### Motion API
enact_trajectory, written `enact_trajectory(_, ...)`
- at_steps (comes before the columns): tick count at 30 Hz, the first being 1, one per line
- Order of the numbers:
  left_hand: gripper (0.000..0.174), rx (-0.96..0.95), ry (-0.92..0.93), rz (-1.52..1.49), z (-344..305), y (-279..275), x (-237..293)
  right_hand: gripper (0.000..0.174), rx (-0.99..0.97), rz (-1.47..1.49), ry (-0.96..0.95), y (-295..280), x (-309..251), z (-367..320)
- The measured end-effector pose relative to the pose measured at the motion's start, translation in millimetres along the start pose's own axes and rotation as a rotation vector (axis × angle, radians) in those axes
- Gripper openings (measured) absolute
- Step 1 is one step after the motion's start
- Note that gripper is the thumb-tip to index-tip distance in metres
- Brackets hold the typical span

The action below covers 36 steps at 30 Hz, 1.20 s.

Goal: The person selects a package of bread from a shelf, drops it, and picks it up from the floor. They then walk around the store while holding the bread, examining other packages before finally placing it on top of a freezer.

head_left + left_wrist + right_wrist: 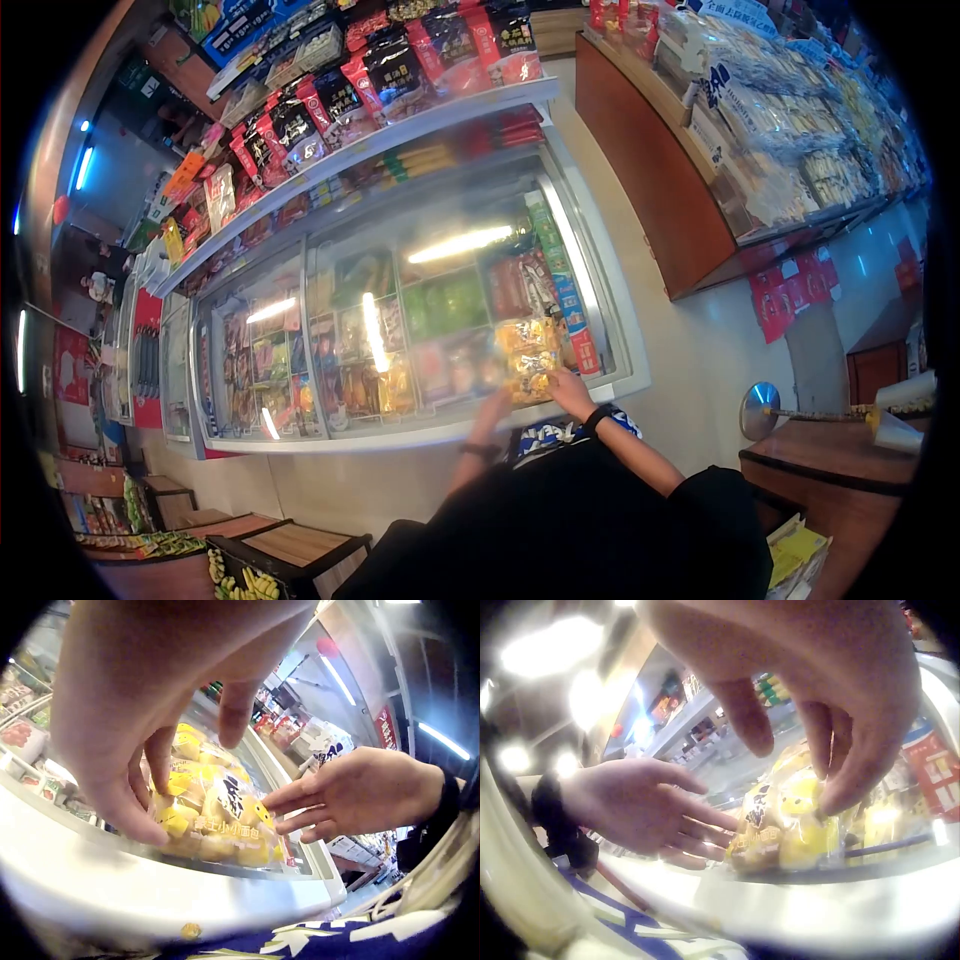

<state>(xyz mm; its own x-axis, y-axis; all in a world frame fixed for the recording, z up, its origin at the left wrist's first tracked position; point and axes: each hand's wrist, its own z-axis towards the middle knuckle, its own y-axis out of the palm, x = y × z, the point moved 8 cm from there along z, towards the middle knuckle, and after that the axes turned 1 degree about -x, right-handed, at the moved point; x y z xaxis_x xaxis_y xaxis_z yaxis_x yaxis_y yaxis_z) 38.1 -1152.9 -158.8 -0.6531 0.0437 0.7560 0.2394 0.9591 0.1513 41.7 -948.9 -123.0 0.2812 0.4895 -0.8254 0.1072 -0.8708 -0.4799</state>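
Note:
A clear bag of small breads with yellow print lies at the chest freezer's near right corner, just inside the white rim. My left hand is at the bag's left side, its fingers extended and the fingertips right at the wrapper, as the right wrist view shows. On the opposite side is my right hand, with its fingers nearly straight against the bag's edge. The two palms face each other across the bag. More yellow packs lie just behind it.
The long white chest freezer has a sliding glass top with packaged food below. A shelf of red and black pouches runs above its back. To the right stands a brown display counter stacked with bags. Bananas lie at the lower left.

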Motion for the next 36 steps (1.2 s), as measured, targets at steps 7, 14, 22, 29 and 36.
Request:
enact_trajectory(7, 0.04, -0.048, 0.02, 0.031, 12, -14, -27, 0.037, 0.021, -0.06, -0.15, -14, -4, -27)
enact_trajectory(14, 0.041, 0.114, 0.077, 0.108, -13, 0, -35, 0.034, 0.044, 0.037, -0.08, -36, 52, -43)
enact_trajectory(22, 0.031, 0.257, 0.035, 0.204, -11, 74, -58, 0.022, 0.019, 0.278, 0.08, -110, 144, -100)
enact_trajectory(29, 0.027, -0.083, 0.05, 0.036, 17, 247, -44, 0.022, 0.191, 0.299, 0.175, -233, 201, -180)
enact_trajectory(36, 0.015, -0.722, 0.633, 0.664, -8, 492, -5, 0.021, 0.575, 0.366, 0.29, -292, 334, -268)
